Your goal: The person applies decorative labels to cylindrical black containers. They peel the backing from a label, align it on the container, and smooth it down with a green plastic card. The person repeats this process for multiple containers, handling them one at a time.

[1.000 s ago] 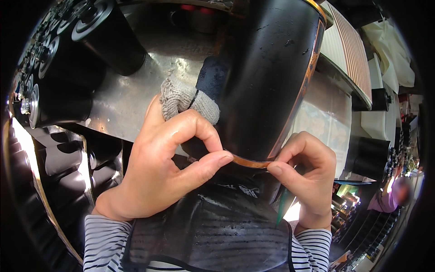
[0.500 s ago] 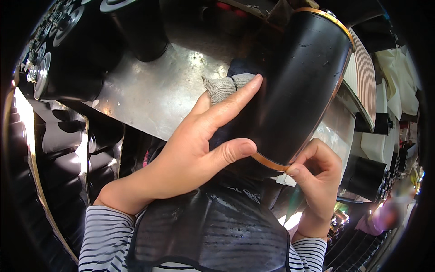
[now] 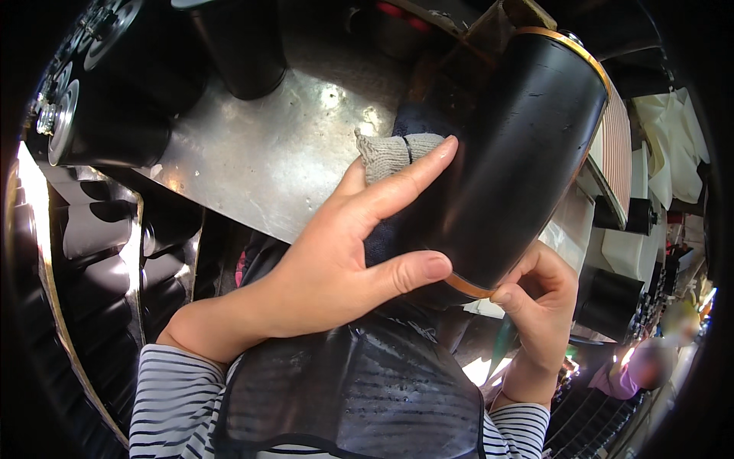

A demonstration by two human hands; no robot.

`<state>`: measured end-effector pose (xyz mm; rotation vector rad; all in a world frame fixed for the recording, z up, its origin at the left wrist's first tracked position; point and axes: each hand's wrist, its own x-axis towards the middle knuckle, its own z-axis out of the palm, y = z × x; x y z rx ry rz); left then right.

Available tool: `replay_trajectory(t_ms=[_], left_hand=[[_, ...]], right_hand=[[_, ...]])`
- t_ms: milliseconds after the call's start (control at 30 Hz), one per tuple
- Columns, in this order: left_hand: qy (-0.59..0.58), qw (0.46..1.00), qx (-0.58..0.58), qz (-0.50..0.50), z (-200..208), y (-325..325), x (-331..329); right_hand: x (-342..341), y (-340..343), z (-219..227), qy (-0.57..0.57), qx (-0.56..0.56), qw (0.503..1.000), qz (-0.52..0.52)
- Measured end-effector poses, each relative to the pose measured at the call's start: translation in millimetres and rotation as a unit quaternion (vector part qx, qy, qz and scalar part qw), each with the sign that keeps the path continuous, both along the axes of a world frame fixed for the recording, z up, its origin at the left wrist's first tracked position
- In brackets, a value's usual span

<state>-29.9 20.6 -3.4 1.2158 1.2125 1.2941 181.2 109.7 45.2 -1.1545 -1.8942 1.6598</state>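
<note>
Both your hands are on the big black cylinder (image 3: 508, 161) over the metal bench (image 3: 260, 161): left hand (image 3: 336, 252) spread flat on its side, right hand (image 3: 539, 302) pinching the orange band (image 3: 468, 286) at the near rim. Looks like you're seating that band, so next it probably needs pressing along the edge, bit by bit.

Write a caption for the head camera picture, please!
Left hand steadies a black cylinder; right hand pinches its orange rim band.

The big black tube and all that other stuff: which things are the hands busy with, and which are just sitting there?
In use:
- black tube, steadied by left hand
- copper band on its rim, pinched by right hand

Just sitting there:
- grey knit glove
- other black tubes
- metal table
</note>
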Motion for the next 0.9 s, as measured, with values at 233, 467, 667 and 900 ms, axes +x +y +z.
replay_trajectory(t_ms=[233, 467, 667, 900], left_hand=[[0.089, 0.994, 0.063, 0.013, 2, -12, -1], [0.341, 0.932, 0.122, 0.011, 4, -38, 12], [0.222, 0.966, 0.060, 0.118, -15, -45, 22], [0.626, 0.755, 0.183, 0.070, 11, -43, 47]], right_hand=[[-1, 0, 1, 0.007, 0.003, 1.000, 0.001], [0, 2, 0, -0.002, 0.000, 1.000, 0.010], [2, 3, -2, -0.001, -0.007, 1.000, 0.018], [7, 5, -3, 0.011, -0.005, 0.999, 0.036]])
